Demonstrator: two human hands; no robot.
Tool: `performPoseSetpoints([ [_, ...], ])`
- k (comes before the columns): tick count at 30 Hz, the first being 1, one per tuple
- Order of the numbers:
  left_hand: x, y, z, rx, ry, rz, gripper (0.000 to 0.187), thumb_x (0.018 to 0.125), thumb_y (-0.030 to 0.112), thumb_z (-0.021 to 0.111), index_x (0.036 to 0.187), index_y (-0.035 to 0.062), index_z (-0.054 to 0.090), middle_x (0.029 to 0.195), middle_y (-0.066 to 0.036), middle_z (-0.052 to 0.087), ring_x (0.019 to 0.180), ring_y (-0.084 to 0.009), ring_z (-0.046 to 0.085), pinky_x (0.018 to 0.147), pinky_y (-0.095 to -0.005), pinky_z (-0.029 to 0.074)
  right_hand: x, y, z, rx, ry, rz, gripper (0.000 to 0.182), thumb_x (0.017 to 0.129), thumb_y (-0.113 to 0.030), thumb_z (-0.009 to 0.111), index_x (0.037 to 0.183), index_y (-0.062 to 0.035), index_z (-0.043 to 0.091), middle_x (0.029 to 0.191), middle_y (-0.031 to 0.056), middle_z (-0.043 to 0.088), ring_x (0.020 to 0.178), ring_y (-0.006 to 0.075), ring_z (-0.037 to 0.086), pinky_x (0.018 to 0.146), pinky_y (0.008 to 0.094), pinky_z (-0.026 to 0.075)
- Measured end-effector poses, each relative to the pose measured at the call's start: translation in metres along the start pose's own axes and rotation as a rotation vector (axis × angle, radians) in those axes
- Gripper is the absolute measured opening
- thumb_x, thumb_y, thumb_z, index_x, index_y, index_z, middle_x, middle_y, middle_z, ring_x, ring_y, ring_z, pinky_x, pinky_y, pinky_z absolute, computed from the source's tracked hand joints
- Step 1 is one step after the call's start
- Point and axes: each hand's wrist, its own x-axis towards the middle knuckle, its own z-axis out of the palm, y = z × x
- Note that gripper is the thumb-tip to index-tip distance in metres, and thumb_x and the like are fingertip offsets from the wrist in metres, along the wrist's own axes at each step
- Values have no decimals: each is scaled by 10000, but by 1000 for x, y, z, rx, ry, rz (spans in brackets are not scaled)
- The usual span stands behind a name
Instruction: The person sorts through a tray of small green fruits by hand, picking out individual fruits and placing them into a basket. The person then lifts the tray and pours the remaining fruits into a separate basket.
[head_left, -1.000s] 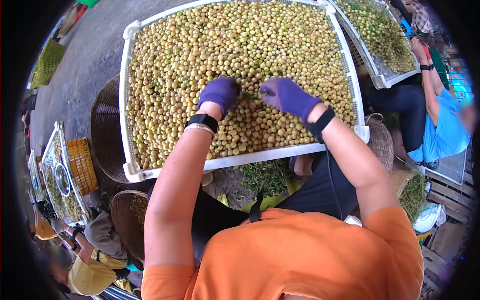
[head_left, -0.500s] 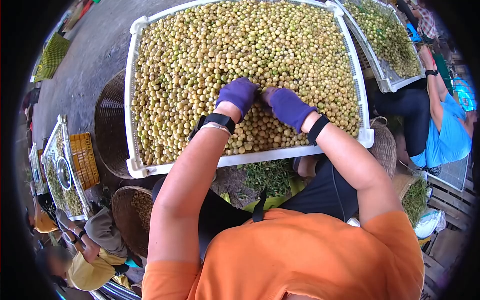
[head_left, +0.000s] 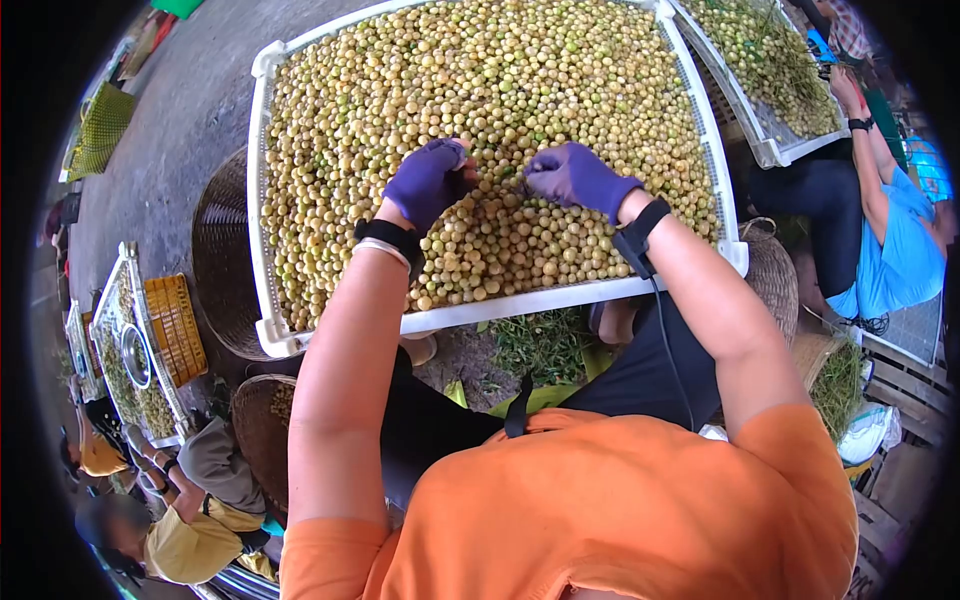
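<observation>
Two hands in purple gloves work over a large rectangular white plastic tray (head_left: 740, 262) heaped with small round yellow-brown and green fruits (head_left: 430, 90). The tray lies in front of the person, who wears an orange short-sleeved shirt (head_left: 600, 490) and dark trousers.

The left hand in a purple glove (head_left: 432, 184), with a black band at its wrist, is over the near half of the heap, left of its middle. Its fingers are curled in; whether they hold a fruit cannot be told. The right hand in a purple glove (head_left: 572, 180), also with a black band, is just to its right, fingers bent and close together; its grip cannot be told either. The two hands are apart, with fruits showing between them.

Left of the tray stands a deep brown woven basket (head_left: 222, 262), and nearer is a second brown woven basket (head_left: 262, 430). Far left is a yellow plastic crate (head_left: 176, 328) beside a white-framed tray (head_left: 130, 350). Green leafy stems (head_left: 540, 345) lie on the ground below the near edge of the large tray. At the far right, another white tray (head_left: 768, 150) holds fruits and stems, near a person in a blue shirt (head_left: 895, 260).
</observation>
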Motion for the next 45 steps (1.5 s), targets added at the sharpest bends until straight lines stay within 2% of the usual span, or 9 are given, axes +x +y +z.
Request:
performPoseSetpoints([
  [8, -1, -14, 1, -304, -163, -118, 161, 903, 90, 555, 1032, -6, 562, 977, -119, 575, 905, -217, 566, 841, -311, 503, 0, 15, 26, -550, 157, -558, 158, 826, -160, 607, 944, -64, 650, 873, 204, 638, 823, 363, 642, 712, 416, 509],
  [18, -7, -21, 7, 68, -155, -68, 125, 922, 170, 528, 972, 65, 572, 876, -38, 579, 786, -157, 564, 710, -269, 499, -4, 9, 45, -853, 184, -340, 140, 820, -73, 520, 883, -52, 644, 896, 151, 650, 838, 305, 665, 714, 398, 533],
  [20, 5, -26, -6, 656, -216, 344, 72, 896, 134, 517, 888, 76, 560, 791, -15, 551, 715, -156, 552, 626, -272, 476, -5, 7, 47, -889, 183, -333, 138, 816, -74, 531, 890, -57, 647, 895, 153, 650, 834, 301, 666, 708, 398, 533],
  [24, -5, -17, 8, 10, -16, -128, 128, 885, 177, 486, 793, 100, 531, 698, 21, 493, 626, -123, 520, 529, -258, 427, -7, 2, 47, -873, 204, -320, 136, 804, -74, 553, 897, -55, 650, 887, 162, 646, 838, 299, 669, 690, 402, 533],
  [27, -3, -18, 7, 65, 93, -16, 169, 901, 223, 482, 861, 91, 580, 661, 17, 487, 586, -107, 498, 510, -257, 407, -3, 4, 41, -801, 234, -436, 121, 827, -89, 552, 901, -53, 641, 855, 117, 638, 777, 240, 665, 646, 356, 529],
  [30, -7, -5, 23, 551, 440, 183, 240, 903, 233, 491, 999, 47, 608, 655, 4, 523, 584, -101, 510, 531, -263, 433, -13, -13, -11, 370, -39, -26, 122, 872, -115, 527, 908, -55, 627, 838, 68, 613, 709, 165, 614, 599, 290, 511],
  [34, 23, -25, 3, 995, 332, 425, 279, 860, 291, 564, 1032, 94, 663, 774, -131, 668, 721, -299, 638, 688, -370, 502, -5, 14, -38, 1281, -164, -260, 148, 910, -189, 515, 985, -65, 546, 856, 38, 547, 692, 120, 553, 527, 241, 486],
  [40, 12, -25, 51, 1605, 207, 312, 258, 839, 347, 593, 974, 151, 691, 998, -162, 652, 949, -351, 619, 816, -407, 494, -10, -12, -23, 323, 123, 68, 191, 883, -179, 580, 752, -47, 627, 720, 61, 593, 609, 132, 583, 546, 272, 479],
  [45, 22, -29, 50, 1785, 121, 254, 267, 878, 341, 524, 968, 152, 689, 1006, -162, 649, 945, -345, 629, 817, -433, 506, 10, 27, 22, -680, 409, -557, 108, 823, -85, 547, 830, -31, 640, 794, 170, 650, 722, 288, 666, 611, 399, 520],
])
